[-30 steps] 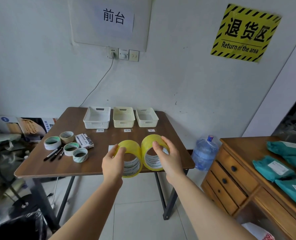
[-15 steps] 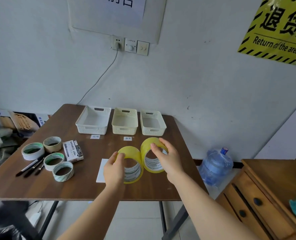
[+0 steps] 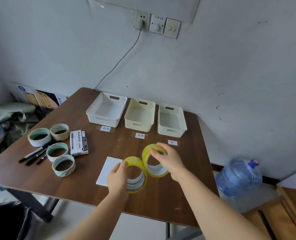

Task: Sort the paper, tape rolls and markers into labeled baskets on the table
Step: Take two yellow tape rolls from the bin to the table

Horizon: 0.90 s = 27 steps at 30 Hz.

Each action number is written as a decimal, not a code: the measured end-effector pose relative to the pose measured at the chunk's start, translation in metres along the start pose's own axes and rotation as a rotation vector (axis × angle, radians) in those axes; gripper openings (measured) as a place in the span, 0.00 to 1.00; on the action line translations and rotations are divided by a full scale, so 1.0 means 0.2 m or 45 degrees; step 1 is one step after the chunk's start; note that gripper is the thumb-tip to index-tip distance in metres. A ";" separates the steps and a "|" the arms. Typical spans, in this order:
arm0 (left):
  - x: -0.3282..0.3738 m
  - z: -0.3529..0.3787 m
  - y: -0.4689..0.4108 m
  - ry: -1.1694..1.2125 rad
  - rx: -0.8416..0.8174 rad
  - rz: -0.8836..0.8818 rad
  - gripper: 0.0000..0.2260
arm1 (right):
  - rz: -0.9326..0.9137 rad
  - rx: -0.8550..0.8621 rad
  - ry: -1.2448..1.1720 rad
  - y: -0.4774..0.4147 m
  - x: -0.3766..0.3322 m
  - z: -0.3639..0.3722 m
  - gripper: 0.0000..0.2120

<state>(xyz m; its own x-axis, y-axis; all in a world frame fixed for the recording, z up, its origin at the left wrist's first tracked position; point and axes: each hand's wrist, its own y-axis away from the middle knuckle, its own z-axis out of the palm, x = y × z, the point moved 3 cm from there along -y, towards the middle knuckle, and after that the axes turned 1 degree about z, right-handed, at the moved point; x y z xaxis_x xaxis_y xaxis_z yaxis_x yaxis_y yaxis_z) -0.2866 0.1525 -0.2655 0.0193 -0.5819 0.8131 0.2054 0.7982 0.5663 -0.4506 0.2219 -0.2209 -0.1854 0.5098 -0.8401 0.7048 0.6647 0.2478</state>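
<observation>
Head: left grip (image 3: 117, 177) pinches near roll (image 3: 135, 159), right grip (image 3: 168, 160) far roll (image 3: 145, 155) — before baskets (image 3: 138, 126).

A plain stockroom or parcel office is indicated: packing tape rolls (image 3: 38, 142), a marker box (image 3: 78, 142) and labelled sorting baskets (image 3: 102, 121) are laid out on a bench (image 3: 161, 201). A water-cooler bottle (image 3: 239, 179) is kept on the floor, and bagged bundles (image 3: 12, 108) are heaped by the wall.

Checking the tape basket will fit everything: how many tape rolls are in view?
6. Four sit on the table's left: white-green roll, tan roll, green-cored roll, nearest roll. The left hand holds one yellow roll, the right hand the other yellow roll. No others show.
</observation>
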 end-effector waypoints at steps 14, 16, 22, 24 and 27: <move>-0.22 0.23 -0.16 0.147 0.458 -0.360 0.11 | 0.043 -0.563 0.272 -0.54 0.16 0.09 0.29; -0.24 0.25 -0.18 0.162 0.487 -0.401 0.11 | 0.059 -0.630 0.297 -0.59 0.17 0.11 0.29; -0.30 0.27 -0.23 0.201 0.578 -0.542 0.22 | 0.088 -0.805 0.417 -0.72 0.20 0.21 0.29; -0.31 0.26 -0.24 0.221 0.594 -0.565 0.24 | 0.093 -0.842 0.448 -0.75 0.21 0.25 0.30; -0.32 0.26 -0.25 0.221 0.602 -0.598 0.27 | 0.087 -0.880 0.504 -0.78 0.22 0.30 0.30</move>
<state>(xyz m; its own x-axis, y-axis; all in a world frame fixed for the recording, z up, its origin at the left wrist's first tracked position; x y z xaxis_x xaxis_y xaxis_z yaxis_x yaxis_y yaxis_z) -0.3482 0.1579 -0.3380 0.1969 -0.8680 0.4558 -0.2182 0.4144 0.8835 -0.5269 0.1083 -0.3257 -0.4778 0.6316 -0.6105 0.1632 0.7467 0.6448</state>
